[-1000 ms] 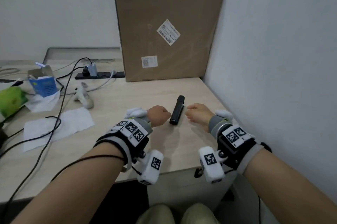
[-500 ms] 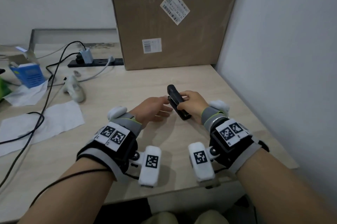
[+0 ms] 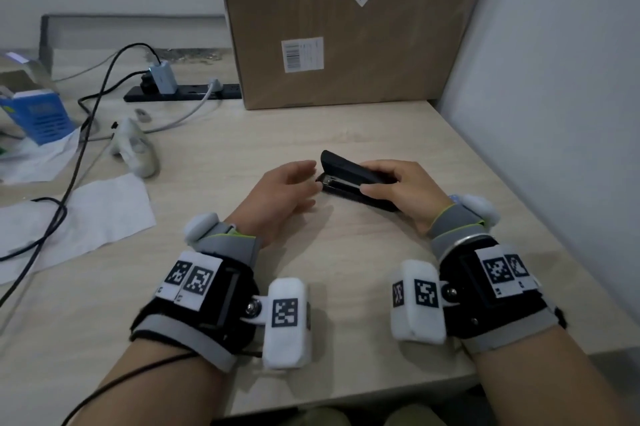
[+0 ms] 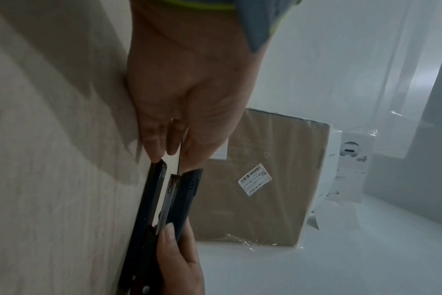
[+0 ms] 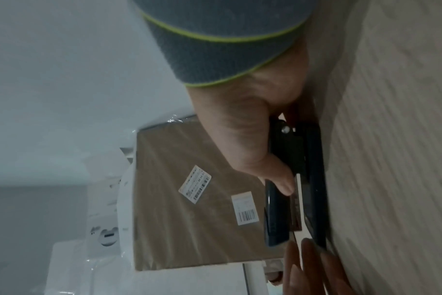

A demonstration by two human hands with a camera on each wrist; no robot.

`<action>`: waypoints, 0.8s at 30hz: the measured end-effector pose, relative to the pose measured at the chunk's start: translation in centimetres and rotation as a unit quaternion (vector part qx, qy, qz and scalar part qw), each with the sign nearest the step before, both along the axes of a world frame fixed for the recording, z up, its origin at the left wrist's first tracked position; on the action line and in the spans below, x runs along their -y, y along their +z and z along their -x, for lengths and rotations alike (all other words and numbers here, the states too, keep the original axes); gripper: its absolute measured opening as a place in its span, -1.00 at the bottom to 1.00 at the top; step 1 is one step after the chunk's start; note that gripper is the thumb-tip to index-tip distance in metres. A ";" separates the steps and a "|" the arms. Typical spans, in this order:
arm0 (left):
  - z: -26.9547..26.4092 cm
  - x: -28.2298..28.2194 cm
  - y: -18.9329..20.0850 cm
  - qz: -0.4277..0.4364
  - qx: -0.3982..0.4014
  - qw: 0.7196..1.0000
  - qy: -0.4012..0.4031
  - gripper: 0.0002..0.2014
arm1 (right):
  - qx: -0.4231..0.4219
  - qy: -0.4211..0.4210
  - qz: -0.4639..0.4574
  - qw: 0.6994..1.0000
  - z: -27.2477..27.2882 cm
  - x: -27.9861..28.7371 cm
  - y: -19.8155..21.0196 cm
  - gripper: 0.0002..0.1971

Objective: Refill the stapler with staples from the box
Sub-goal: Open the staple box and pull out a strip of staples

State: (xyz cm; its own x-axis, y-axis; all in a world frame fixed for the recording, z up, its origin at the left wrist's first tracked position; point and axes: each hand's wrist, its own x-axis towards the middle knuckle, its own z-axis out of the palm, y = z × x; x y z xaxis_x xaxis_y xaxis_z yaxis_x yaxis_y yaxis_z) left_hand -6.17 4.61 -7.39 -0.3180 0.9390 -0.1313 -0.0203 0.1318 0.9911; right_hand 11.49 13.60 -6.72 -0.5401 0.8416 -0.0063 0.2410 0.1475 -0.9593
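A black stapler lies low over the wooden desk, its front end pointing left. My right hand grips its rear half, thumb on the near side. The top cover stands slightly apart from the metal magazine and the base. My left hand has straight fingers whose tips reach the stapler's front end. In the right wrist view the right thumb presses the stapler and the left fingertips show below. A small open blue box stands far left.
A large cardboard box leans against the back wall, with a white wall close on the right. A power strip, cables, a white controller and paper sheets lie to the left.
The right hand has taken hold of the stapler and turned its front end to the left. The left hand has uncurled and reached to that front end. The view has moved closer.
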 end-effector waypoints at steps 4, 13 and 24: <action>-0.4 0.2 0.3 -0.035 -0.141 0.989 -0.012 -0.69 | 0.007 0.014 -0.048 0.999 -0.1 -0.1 -0.1 -0.68; 0.0 -0.5 -0.4 -0.053 -0.322 0.942 0.084 -0.82 | 0.071 -0.057 -0.165 0.982 -0.1 -1.0 -1.1 -0.68; 2.0 -1.0 -1.7 0.041 -0.424 0.890 0.164 -0.67 | 0.088 -0.149 -0.265 0.949 0.4 -1.2 -1.1 -0.74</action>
